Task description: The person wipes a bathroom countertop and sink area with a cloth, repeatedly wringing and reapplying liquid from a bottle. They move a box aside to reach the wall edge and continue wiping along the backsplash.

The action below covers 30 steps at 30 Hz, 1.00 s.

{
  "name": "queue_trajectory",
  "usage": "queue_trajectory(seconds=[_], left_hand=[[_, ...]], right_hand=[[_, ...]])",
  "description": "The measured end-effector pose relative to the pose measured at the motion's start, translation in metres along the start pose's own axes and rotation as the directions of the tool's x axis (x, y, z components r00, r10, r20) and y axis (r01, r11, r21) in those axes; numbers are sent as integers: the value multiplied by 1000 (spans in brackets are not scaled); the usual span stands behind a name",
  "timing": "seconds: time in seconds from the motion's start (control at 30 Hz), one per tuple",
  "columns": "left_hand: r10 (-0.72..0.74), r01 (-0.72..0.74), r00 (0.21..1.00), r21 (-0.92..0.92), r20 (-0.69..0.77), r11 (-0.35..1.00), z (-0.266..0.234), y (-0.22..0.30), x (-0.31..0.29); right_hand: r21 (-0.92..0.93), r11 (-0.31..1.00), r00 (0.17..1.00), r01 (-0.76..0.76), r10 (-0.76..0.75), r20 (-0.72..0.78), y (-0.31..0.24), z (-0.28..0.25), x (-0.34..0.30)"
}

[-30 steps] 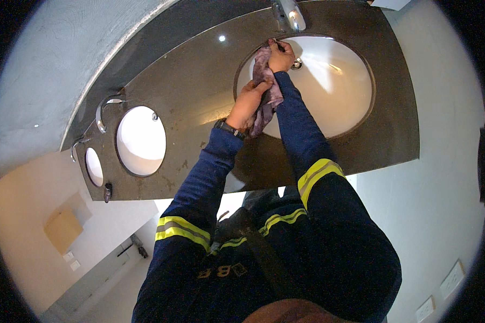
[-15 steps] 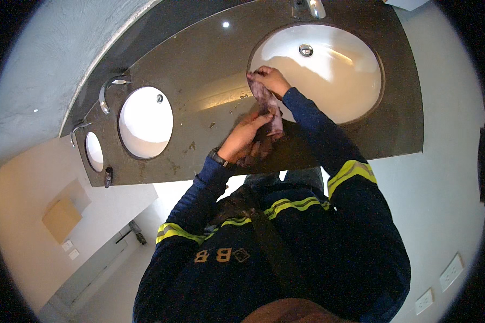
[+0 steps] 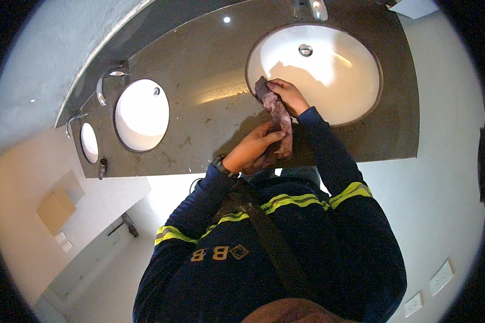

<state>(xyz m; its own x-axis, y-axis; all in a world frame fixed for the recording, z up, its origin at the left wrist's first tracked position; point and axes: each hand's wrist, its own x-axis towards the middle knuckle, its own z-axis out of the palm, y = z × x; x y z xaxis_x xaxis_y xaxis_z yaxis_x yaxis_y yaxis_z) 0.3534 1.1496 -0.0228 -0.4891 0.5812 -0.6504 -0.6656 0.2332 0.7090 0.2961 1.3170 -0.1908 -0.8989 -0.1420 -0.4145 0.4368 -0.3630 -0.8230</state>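
Observation:
A crumpled, purplish-grey cloth [image 3: 278,114] with dark stains is stretched between my hands, at the near left rim of the large white sink [image 3: 355,102]. My left hand [image 3: 255,146] grips its lower part, thumb on top, over the front of the dark counter. My right hand [image 3: 290,96] pinches the upper part beside the sink's rim. The cloth's lower end hangs near the counter's front edge, partly in shadow. Fingers under the cloth are hidden.
Two more white basins, a middle one [image 3: 141,116] and a far-left one [image 3: 89,143], are set in the dark counter [image 3: 199,124]. Chrome faucets [image 3: 103,89] stand behind them. A small dark object [image 3: 103,169] sits at the counter's left edge. Wall outlets [image 3: 442,276] are at lower right.
Both hands and the cloth have shifted right and slightly nearer to me. The cloth's dark upper end now shows above my right fingers. The view has tilted a little.

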Motion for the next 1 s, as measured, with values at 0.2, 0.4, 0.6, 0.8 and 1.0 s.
queue_trajectory(seconds=[0.2,0.4,0.6,0.8,1.0], left_hand=[[9,-6,1000,99,-29,995,5,4,0],[-31,33,999,132,-22,991,3,8,2],[-42,50,998,170,-52,984,-4,8,-3],[-67,68,998,57,-21,996,-8,3,-5],[-114,115,993,122,-12,986,-7,2,0]], right_hand=[[122,987,995,-101,103,-12,-5,0,-6],[-579,814,983,44,-139,-120,-18,4,-8],[-767,584,871,264,-486,-71,-16,38,-12],[-617,759,975,207,-213,65,-25,26,-17],[-529,830,984,177,-161,77,-8,24,-11]])
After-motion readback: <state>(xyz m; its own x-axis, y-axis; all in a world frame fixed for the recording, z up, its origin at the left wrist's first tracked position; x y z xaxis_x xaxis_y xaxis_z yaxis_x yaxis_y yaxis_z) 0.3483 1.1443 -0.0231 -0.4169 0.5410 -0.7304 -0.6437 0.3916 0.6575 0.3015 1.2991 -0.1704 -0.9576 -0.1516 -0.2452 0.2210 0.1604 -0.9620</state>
